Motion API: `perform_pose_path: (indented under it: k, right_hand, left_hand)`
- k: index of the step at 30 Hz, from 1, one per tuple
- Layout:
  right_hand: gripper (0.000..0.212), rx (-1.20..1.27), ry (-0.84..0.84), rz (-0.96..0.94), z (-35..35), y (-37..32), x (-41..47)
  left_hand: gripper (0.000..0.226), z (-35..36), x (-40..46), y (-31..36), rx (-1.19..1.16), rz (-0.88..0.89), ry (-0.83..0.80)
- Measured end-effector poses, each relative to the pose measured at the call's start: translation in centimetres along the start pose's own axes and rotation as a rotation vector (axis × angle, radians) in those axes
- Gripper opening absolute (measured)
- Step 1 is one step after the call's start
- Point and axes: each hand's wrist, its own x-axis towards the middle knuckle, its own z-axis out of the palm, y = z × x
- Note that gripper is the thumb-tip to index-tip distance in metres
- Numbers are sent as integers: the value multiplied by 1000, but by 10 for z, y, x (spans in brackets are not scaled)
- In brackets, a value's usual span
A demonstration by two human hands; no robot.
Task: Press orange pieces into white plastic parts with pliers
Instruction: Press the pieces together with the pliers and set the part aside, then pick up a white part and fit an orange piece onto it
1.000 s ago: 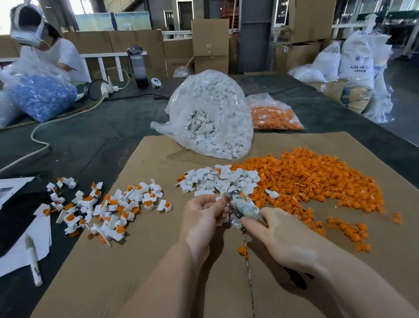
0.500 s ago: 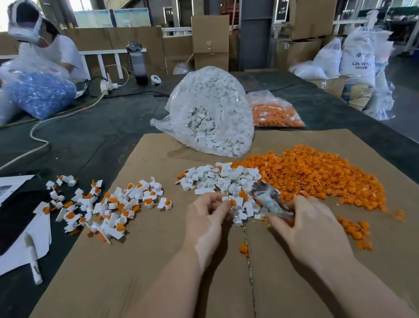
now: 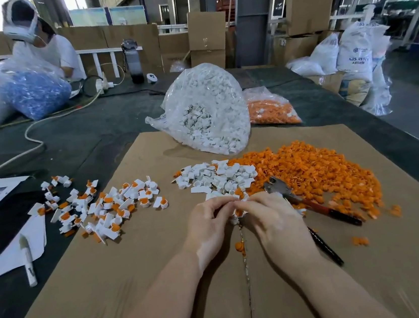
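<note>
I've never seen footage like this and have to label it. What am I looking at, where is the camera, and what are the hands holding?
No machine here: a person works with bare hands, filmed by a wide-angle camera on their own head, looking forward and down. The left hand and right hand meet in the middle, and their fingers pinch a small white plastic part with an orange piece between them. The red-handled metal pliers lie unheld on the flat brown cardboard sheet, just right of the hands. On the cardboard are a heap of loose orange pieces, a heap of plain white parts, and, to the left, a scatter of white parts with orange already in them. Behind stands a clear bag of white parts.
</note>
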Motion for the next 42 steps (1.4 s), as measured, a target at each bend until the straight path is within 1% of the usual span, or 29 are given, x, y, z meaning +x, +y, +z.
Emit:
perform_pose_path:
  k: [3,5,8,14,20,22,27,31,34,38,42]
  right_hand:
    - [6,110,3,44,7,-4,0]
    - [8,132,29,103,8,-2,0]
    - [8,172,48,132,9,-2,-2]
    - [15,205,105,209,7,0,-4]
    - [9,142,26,109,5,-3,-3]
    - [8,111,24,94,6,-3,-3]
    - [14,43,35,56,9,-4,-3]
    - [15,25,55,50,10,-5,-5]
    - [16,36,61,61,10,-5,-5]
    - [10,160,36,115,9,-1,-4]
    - [13,202,-7,119,6,-2,-3]
  left_hand:
    - [20,-2,-2,-2,-74,-54,-29]
    - [28,-2,-4,-3,-75,-54,-61]
    - [33,0,-5,-1,-9,9,-109]
    - [32,-1,-5,0,24,27,-67]
    - [30,1,-6,-1,77,77,-66]
    - [29,2,-7,-1,104,92,-61]
    - [28,3,-8,-4,195,121,-62]
    - [27,2,-8,-4,229,138,-62]
    - [27,2,-8,-4,230,138,-65]
    - [28,2,-7,-3,179,113,-54]
    - [28,2,-7,-3,187,104,-54]
